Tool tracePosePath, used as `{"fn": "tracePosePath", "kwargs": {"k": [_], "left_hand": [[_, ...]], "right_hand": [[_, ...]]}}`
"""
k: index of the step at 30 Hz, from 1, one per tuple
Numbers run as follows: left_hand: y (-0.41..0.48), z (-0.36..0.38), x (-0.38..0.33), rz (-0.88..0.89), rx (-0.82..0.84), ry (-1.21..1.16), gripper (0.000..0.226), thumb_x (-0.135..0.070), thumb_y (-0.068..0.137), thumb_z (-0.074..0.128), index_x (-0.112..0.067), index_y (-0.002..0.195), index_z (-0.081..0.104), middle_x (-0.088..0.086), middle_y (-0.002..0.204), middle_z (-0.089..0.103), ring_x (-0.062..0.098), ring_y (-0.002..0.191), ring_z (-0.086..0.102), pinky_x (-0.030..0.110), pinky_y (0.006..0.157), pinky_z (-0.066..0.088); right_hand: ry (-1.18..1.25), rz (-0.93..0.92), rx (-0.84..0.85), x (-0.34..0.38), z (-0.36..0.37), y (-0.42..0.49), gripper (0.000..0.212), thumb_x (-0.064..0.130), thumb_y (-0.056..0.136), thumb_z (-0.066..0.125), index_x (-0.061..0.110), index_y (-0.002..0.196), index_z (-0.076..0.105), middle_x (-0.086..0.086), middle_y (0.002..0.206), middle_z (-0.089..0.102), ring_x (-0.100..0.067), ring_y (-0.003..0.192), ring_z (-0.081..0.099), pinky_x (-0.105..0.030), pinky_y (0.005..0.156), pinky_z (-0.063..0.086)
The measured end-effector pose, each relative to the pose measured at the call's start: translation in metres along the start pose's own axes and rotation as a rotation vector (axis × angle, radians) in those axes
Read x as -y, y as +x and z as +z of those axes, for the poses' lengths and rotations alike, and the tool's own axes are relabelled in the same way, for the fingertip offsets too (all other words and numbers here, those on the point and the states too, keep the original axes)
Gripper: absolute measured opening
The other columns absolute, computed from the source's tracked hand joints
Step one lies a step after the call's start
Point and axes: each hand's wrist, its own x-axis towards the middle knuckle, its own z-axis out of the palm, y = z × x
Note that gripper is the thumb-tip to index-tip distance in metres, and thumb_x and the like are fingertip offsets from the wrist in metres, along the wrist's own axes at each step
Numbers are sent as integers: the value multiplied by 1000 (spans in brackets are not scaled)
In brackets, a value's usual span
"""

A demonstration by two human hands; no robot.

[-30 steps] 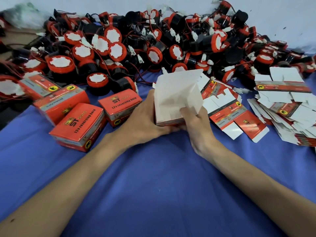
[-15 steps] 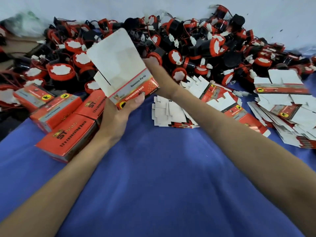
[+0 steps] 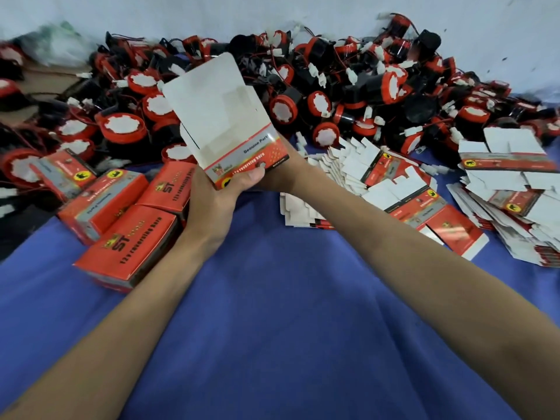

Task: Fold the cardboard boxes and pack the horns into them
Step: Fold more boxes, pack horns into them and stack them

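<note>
The left hand (image 3: 212,201) grips a glossy red cardboard box (image 3: 230,128), its matte white flap upright; the right hand (image 3: 281,174) is mostly hidden behind it, grip unclear. Round red-rimmed black horns (image 3: 348,95) heap beyond both hands.

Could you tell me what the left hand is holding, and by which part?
The left hand grips the open cardboard box by its printed bottom end.
</note>
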Motion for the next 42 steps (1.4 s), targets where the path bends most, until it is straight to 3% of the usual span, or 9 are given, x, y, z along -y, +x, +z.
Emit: {"fn": "tracePosePath", "kwargs": {"k": [6,10,15,19,22,30,36,40,42], "left_hand": [[4,-2,6,-49,3,-9,37,-18,73,71,-21,109,65,-9,102,73,8,99,68,17,80,51],[8,1,12,-117,61,189,71,-27,62,83,-11,123,51,-2,119,64,8,109,61,29,92,50],[8,3,20,-101,93,390,56,-17,73,83,-21,114,46,-17,107,54,-19,87,51,4,73,44],[7,1,20,-73,130,497,63,-20,72,84,-16,123,47,-3,124,52,-3,100,51,0,77,38],[6,1,19,-58,128,511,64,-31,69,86,-23,118,46,-1,125,51,8,108,52,9,82,42],[8,-1,18,-135,109,497,53,-39,72,81,-30,113,49,-25,105,55,-18,92,50,-5,71,36],[6,-2,20,-172,165,540,57,-45,65,84,-30,105,47,-24,100,57,-12,94,53,8,72,43],[9,-4,20,-188,198,530,55,-36,68,85,-24,106,48,-20,103,58,-6,99,54,15,77,43],[9,-4,20,-196,193,515,54,-37,67,85,-24,105,48,-19,102,60,-5,97,56,15,76,43]], "right_hand": [[529,236,-329,-52,-14,-21,51,25,77,80,9,120,56,4,105,61,-7,94,60,-14,83,50],[780,380,-370,-78,-38,-37,37,18,75,81,19,108,65,-11,107,66,-18,95,68,-24,81,56],[712,291,-445,-60,-67,-37,36,44,79,72,27,109,60,-14,111,67,-23,104,65,-36,92,53],[531,95,-493,-30,-73,-38,28,56,82,54,31,94,51,8,81,62,10,77,60,-11,68,47],[371,10,-410,-17,-70,-37,47,59,85,45,15,100,50,14,68,50,7,57,51,-7,53,36],[395,-16,-581,-20,-88,-38,57,44,91,58,-4,119,46,-6,92,65,-7,80,68,-24,67,56],[59,106,-52,-2,-78,-40,78,81,66,51,16,107,60,5,89,62,-16,81,64,-30,72,56],[-201,125,2,-3,-49,-32,88,86,67,48,33,137,44,-6,122,57,-30,106,57,-37,78,41],[-181,93,30,-6,-52,-32,82,86,69,43,38,135,43,-5,114,58,-30,104,58,-35,74,35]]}}
